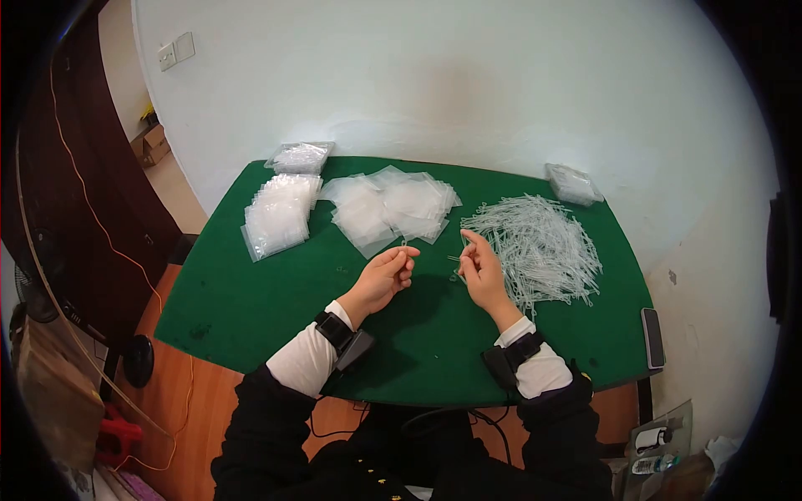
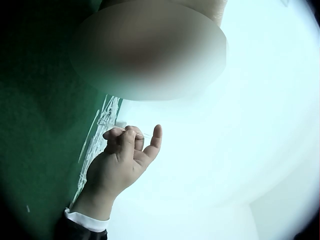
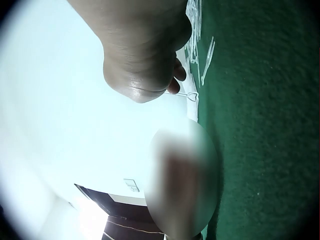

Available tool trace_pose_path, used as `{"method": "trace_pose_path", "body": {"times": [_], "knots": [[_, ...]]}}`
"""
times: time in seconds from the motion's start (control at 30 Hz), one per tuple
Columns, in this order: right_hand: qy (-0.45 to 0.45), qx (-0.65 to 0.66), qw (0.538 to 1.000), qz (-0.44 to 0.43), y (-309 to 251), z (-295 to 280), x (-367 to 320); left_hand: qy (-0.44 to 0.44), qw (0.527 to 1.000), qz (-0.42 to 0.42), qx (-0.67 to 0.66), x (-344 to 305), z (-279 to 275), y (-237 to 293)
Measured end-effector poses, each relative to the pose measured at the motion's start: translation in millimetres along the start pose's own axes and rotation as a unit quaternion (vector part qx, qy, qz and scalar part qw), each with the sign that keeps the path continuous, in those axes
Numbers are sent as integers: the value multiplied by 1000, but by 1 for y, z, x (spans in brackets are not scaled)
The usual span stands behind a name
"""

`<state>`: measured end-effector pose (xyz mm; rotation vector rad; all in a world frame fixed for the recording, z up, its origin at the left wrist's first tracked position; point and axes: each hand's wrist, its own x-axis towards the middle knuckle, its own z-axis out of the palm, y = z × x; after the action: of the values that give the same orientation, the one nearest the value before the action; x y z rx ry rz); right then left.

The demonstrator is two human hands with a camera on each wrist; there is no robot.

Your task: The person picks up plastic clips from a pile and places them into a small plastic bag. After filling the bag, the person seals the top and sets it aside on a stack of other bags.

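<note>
My right hand (image 1: 484, 271) holds a thin clear plastic stick (image 3: 175, 93) between thumb and fingers, its looped, heart-like end sticking out past them. In the left wrist view the same hand (image 2: 120, 162) shows its little finger raised and the stick crossing the fingers. Left of it, my left hand (image 1: 380, 280) pinches a slim pale piece (image 1: 405, 240) between thumb and index finger; its kind I cannot tell. Both hands are above the green table, apart from each other. Beyond the left hand lie spread clear bags (image 1: 388, 204). A large heap of clear sticks (image 1: 539, 250) lies beside the right hand.
A fanned stack of clear bags (image 1: 280, 217) lies at the left, with a packed bundle (image 1: 301, 157) behind it. Another clear packet (image 1: 574, 184) sits at the back right. The green table (image 1: 251, 317) meets a white wall (image 1: 468, 83). A dark slim device (image 1: 652, 338) is at the right edge.
</note>
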<state>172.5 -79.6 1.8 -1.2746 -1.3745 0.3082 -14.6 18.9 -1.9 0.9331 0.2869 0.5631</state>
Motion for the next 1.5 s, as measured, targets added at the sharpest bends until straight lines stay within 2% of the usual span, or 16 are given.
{"method": "trace_pose_path", "body": {"times": [0.13,0.27,0.37,0.4,0.5,0.53,0.63,0.8,0.87,0.9,0.93,1.03,1.17,1.3,1.4,1.5], "knots": [[27,78,997,1,4,2,2,13,1000,5,14,2,-2,-2],[53,163,984,50,5,5,0,23,999,5,24,3,-3,-3],[-21,-104,993,48,1,-2,-2,21,999,10,26,3,-4,-4],[-21,-104,993,48,-1,-2,-2,38,999,20,20,4,-5,-4],[-54,-252,966,29,-6,-6,-3,72,997,38,7,6,-6,-4],[-54,-252,966,29,-5,-7,-3,81,996,47,1,6,-7,-5],[-71,-416,904,-71,-2,-10,-4,98,993,64,-12,7,-10,-6],[-32,-470,876,-100,-10,-10,-3,90,994,70,-4,6,-10,-5],[-57,-221,973,22,-11,-5,-2,85,994,65,-9,5,-4,-3],[-67,-89,990,83,-12,-2,-1,84,994,64,-9,3,-1,-2],[-67,-90,990,83,-13,1,-2,67,996,58,-18,2,2,-2],[-150,132,968,155,-26,15,-7,31,998,44,-35,-1,9,-2],[-209,188,945,169,-29,23,-13,-36,997,41,-61,-2,11,-4],[-225,187,940,176,-26,26,-15,-25,999,30,-28,-4,12,-5],[-220,185,941,178,-26,24,-14,-100,994,31,-25,-4,10,-6],[-219,180,941,182,-24,23,-14,-113,993,31,-30,-4,9,-7]]}}
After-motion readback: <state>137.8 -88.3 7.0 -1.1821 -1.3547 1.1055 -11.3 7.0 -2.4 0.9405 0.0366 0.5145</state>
